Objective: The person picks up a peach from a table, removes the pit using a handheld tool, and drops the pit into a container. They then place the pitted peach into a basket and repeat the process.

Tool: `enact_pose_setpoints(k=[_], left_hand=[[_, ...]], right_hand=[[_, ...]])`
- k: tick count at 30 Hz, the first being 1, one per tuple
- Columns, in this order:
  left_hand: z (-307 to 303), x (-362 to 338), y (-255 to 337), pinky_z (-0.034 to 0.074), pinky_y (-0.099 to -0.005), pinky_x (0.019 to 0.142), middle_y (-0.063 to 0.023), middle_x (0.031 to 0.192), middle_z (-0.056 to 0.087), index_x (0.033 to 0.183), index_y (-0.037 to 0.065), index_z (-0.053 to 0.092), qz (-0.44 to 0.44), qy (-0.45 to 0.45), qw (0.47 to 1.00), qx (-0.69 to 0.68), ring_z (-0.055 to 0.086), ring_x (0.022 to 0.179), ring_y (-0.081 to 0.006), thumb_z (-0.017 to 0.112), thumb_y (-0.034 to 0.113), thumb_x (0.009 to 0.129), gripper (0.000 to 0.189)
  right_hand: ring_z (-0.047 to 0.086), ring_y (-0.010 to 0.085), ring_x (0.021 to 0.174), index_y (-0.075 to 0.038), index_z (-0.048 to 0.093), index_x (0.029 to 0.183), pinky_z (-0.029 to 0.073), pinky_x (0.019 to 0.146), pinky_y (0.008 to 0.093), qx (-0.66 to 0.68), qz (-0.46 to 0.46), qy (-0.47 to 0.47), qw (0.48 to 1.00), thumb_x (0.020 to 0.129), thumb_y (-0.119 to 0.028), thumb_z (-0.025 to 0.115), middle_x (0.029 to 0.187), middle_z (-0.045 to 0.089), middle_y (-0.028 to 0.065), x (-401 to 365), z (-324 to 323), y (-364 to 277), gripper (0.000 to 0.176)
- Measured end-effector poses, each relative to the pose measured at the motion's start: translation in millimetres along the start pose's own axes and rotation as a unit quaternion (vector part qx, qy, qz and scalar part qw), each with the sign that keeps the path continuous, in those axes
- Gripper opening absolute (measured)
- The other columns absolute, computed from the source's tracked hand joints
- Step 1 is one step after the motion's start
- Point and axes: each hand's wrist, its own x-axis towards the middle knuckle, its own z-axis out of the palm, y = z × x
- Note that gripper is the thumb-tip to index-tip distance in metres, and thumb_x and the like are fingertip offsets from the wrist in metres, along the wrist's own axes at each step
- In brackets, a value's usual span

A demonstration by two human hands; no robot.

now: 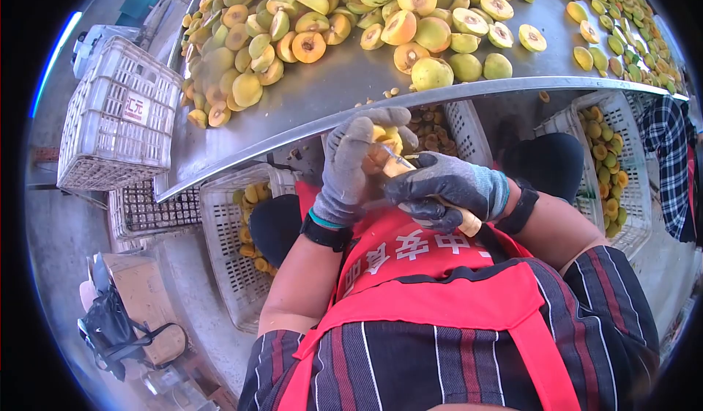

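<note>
My left hand (346,163), in a grey work glove, is closed around a yellow peach piece (388,137) in front of the table's edge. My right hand (448,185), in a dark-palmed grey glove, grips a wooden-handled tool (469,223). Its handle end sticks out below my fingers, and its metal tip meets the fruit; the tip's exact shape is blurred. Beyond my hands, a heap of halved peaches (309,46), several showing brown pits, lies on the metal table (293,103).
Below the table edge stand white crates of peach halves, one at left (220,246) and one at right (635,191). A stacked white crate (117,118) stands at the table's left end. Another person's checked sleeve (663,154) shows at right. A cardboard box (143,294) sits lower left.
</note>
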Motion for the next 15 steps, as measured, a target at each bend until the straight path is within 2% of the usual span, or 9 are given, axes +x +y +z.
enact_pose_setpoints(k=[1, 3, 5, 7, 8, 10, 11, 13, 15], left_hand=[[1, 1, -2, 0.050, -0.0305, 0.071, -0.0155, 0.092, 0.061, 0.109, -0.002, 0.055, 0.000, 0.001, 1.000, 0.001, 0.060, 0.080, -0.0204, 0.039, 0.049, 0.091, 0.057], [4, 3, -6, 0.050, -0.0295, 0.072, -0.0156, 0.091, 0.061, 0.113, -0.002, 0.052, 0.004, 0.071, 0.995, -0.070, 0.059, 0.083, -0.0199, 0.039, 0.048, 0.092, 0.056], [2, 5, -10, 0.049, -0.0291, 0.074, -0.0152, 0.091, 0.061, 0.115, -0.002, 0.051, 0.003, 0.083, 0.995, -0.057, 0.058, 0.084, -0.0193, 0.037, 0.047, 0.093, 0.055], [8, 6, -10, 0.049, -0.0291, 0.074, -0.0155, 0.092, 0.060, 0.114, -0.002, 0.051, 0.033, 0.134, 0.990, 0.014, 0.058, 0.084, -0.0196, 0.036, 0.044, 0.094, 0.052], [7, 4, -11, 0.049, -0.0291, 0.074, -0.0155, 0.092, 0.060, 0.114, -0.002, 0.051, 0.032, 0.134, 0.990, 0.014, 0.058, 0.084, -0.0196, 0.036, 0.044, 0.094, 0.052], [3, 5, -11, 0.049, -0.0299, 0.074, -0.0150, 0.094, 0.060, 0.112, -0.001, 0.052, 0.019, 0.097, 0.993, 0.058, 0.058, 0.084, -0.0205, 0.036, 0.040, 0.095, 0.047], [3, 5, -12, 0.049, -0.0299, 0.074, -0.0150, 0.094, 0.060, 0.112, -0.001, 0.052, 0.017, 0.096, 0.994, 0.058, 0.058, 0.084, -0.0205, 0.036, 0.040, 0.095, 0.047], [1, 7, -12, 0.049, -0.0300, 0.075, -0.0135, 0.096, 0.060, 0.111, 0.000, 0.053, -0.035, 0.075, 0.997, 0.007, 0.058, 0.084, -0.0201, 0.036, 0.037, 0.096, 0.044], [-1, 5, -7, 0.048, -0.0293, 0.077, -0.0124, 0.099, 0.060, 0.105, 0.000, 0.057, -0.060, 0.068, 0.996, 0.005, 0.059, 0.083, -0.0181, 0.038, 0.033, 0.096, 0.039]], right_hand=[[0.040, 0.0067, 0.037, -0.005, 0.053, 0.079, 0.031, 0.034, 0.0198, 0.000, 0.000, -0.001, 1.000, 0.086, -0.025, 0.058, 0.054, 0.044, -0.0013, 1, -2, 1, 0.022], [0.040, 0.0073, 0.037, -0.005, 0.053, 0.081, 0.031, 0.034, 0.0197, 0.086, -0.006, -0.042, 0.995, 0.087, -0.026, 0.056, 0.055, 0.044, -0.0010, 5, -9, 5, 0.022], [0.041, 0.0084, 0.037, -0.005, 0.054, 0.079, 0.031, 0.034, 0.0212, 0.108, -0.019, -0.056, 0.992, 0.088, -0.027, 0.056, 0.054, 0.045, -0.0001, 7, -12, 6, 0.023], [0.044, 0.0113, 0.036, -0.005, 0.054, 0.076, 0.034, 0.034, 0.0243, -0.051, -0.043, 0.020, 0.998, 0.087, -0.027, 0.056, 0.053, 0.048, 0.0030, 9, -10, 3, 0.025], [0.044, 0.0113, 0.036, -0.005, 0.054, 0.076, 0.034, 0.034, 0.0243, -0.049, -0.044, 0.020, 0.998, 0.087, -0.027, 0.056, 0.053, 0.048, 0.0030, 9, -8, 3, 0.025], [0.050, 0.0145, 0.038, -0.005, 0.054, 0.074, 0.038, 0.035, 0.0269, -0.150, -0.055, 0.049, 0.986, 0.086, -0.028, 0.056, 0.053, 0.052, 0.0054, 10, -6, 1, 0.026], [0.050, 0.0145, 0.038, -0.005, 0.054, 0.074, 0.038, 0.035, 0.0269, -0.148, -0.056, 0.049, 0.986, 0.086, -0.028, 0.056, 0.053, 0.052, 0.0054, 10, -5, 1, 0.026], [0.053, 0.0159, 0.040, -0.005, 0.054, 0.078, 0.040, 0.036, 0.0276, -0.306, -0.044, 0.092, 0.947, 0.085, -0.030, 0.056, 0.054, 0.054, 0.0055, 12, -4, 1, 0.026], [0.054, 0.0161, 0.040, -0.005, 0.055, 0.082, 0.041, 0.037, 0.0276, -0.321, -0.033, 0.084, 0.943, 0.084, -0.034, 0.057, 0.054, 0.053, 0.0044, 8, -3, -5, 0.028]])
